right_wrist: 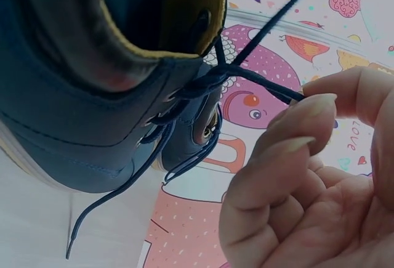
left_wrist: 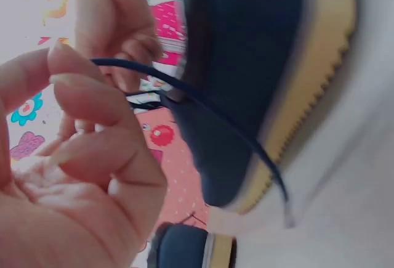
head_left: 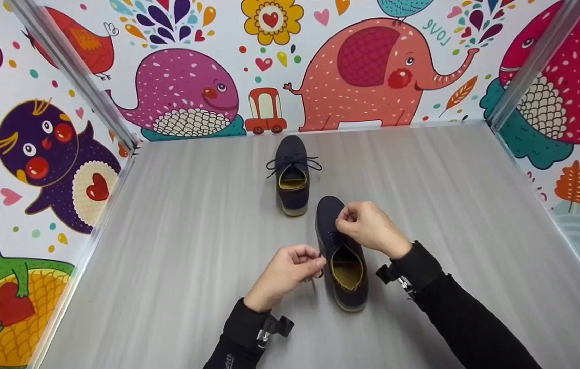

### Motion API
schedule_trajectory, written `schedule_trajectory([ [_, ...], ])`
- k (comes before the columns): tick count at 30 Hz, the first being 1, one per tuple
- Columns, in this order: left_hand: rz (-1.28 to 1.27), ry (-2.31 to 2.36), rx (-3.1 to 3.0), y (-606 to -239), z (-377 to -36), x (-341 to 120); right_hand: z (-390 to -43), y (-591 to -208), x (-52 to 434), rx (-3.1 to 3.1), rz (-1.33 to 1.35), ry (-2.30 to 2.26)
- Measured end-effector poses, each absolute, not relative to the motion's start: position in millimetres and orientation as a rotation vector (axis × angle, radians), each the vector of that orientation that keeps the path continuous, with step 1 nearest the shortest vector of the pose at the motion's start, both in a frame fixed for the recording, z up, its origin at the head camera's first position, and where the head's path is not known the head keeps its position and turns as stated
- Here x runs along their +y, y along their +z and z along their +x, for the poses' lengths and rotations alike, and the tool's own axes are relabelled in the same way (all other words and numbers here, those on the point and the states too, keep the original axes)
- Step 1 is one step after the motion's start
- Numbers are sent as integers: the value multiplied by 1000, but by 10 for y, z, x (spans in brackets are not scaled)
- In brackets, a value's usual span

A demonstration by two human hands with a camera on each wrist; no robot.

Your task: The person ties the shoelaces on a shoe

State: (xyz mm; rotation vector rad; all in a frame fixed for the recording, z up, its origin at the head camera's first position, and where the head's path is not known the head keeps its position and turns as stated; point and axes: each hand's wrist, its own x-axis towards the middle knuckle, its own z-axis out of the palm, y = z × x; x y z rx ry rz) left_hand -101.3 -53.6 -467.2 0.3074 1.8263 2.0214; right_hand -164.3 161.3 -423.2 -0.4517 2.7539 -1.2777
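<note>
A navy lace-up shoe (head_left: 327,218) with a tan sole stands on the floor, toe pointing away. My left hand (head_left: 286,271), beside its left side, pinches a dark shoelace (left_wrist: 231,120); the tipped end hangs past the fingers along the shoe. Over the laces, my right hand (head_left: 369,228) pinches a doubled stretch of lace (right_wrist: 261,82) between thumb and fingertips. In the right wrist view the laces cross at a knot (right_wrist: 209,82) above the eyelets. One lace end (right_wrist: 98,203) dangles down the shoe's side.
A matching shoe (head_left: 289,148), its lace tied in a bow, stands farther forward and slightly left. The grey floor (head_left: 192,230) is bounded by a back wall (head_left: 274,66) and side walls printed with cartoon animals. Metal posts (head_left: 72,72) frame the corners.
</note>
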Motion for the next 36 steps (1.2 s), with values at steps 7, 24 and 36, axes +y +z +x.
schedule_trajectory([
  [7,307,2139,1708,-4552,-1006,-593,-1657,-4243,1619,2747,-479,-1285],
  [24,192,2533,1130,-4483,-1035,-541,-1668,-4258,1636,2738,-517,-1291],
  [36,162,2536,1274,-4582,-1071,-430,-1677,-4257,1633,2731,-539,-1288],
])
